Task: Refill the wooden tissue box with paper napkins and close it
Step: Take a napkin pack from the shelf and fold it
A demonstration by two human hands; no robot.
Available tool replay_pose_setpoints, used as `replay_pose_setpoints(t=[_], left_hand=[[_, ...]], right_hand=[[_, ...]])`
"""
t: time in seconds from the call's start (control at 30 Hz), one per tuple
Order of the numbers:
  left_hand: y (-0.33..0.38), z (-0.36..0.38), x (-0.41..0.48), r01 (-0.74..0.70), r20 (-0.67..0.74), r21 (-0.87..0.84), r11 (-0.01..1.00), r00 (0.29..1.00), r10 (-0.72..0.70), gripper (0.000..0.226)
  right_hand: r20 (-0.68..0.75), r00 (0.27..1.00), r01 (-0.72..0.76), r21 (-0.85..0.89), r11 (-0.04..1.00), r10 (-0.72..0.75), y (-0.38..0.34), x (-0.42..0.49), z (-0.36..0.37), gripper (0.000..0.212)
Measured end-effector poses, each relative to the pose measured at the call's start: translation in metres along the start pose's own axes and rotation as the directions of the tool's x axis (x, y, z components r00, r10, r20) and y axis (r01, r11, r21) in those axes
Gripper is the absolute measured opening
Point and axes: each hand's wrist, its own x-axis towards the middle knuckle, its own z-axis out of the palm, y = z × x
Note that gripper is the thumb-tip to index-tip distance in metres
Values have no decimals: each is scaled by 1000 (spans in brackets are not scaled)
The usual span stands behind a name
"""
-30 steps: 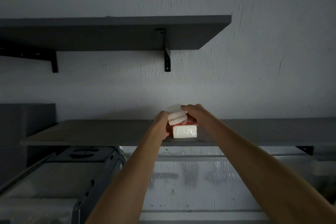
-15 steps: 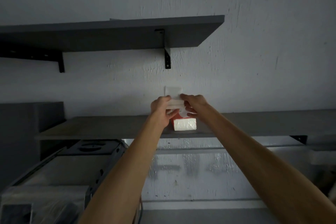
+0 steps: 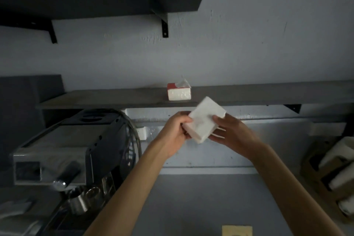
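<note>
Both hands are out in front of the person, closed on a thick stack of white paper napkins [image 3: 204, 119] — the left hand [image 3: 177, 132] pinching its lower corner at about eight o'clock, the right hand [image 3: 229, 132] cradling the far edge at four o'clock. The stack sits tilted, one corner pointing up toward the lower shelf [image 3: 115, 98]. At twelve o'clock from the hands, the red-and-white napkin pack [image 3: 179, 92] rests on that shelf, torn open on top. At six o'clock, low on the counter, a pale wooden edge [image 3: 237, 230] pokes into view — possibly the tissue box, though I can't say for sure. The worry is the loose stack: squeezed only at its edges, it could fan out or shed sheets while being carried down.
</note>
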Motion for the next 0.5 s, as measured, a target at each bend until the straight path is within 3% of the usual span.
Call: replay_pose_setpoints(t=[0.17, 0.3, 0.37, 0.5], left_hand=[[-70, 64, -11, -34, 13, 313, 949, 999, 31, 41], [-162, 112, -24, -131, 179, 524, 841, 983, 41, 51], [-225, 141, -36, -135, 229, 597, 791, 973, -7, 51], [-327, 163, -50, -174, 260, 709, 684, 965, -24, 50]], right_hand=[[27, 997, -62, -196, 979, 68, 28, -64, -82, 49], [-121, 992, -69, -411, 909, 21, 69, -114, -161, 56], [-207, 977, -142, -453, 880, 50, 107, -151, -207, 66], [-352, 932, -275, -522, 808, 90, 178, -195, -261, 61]])
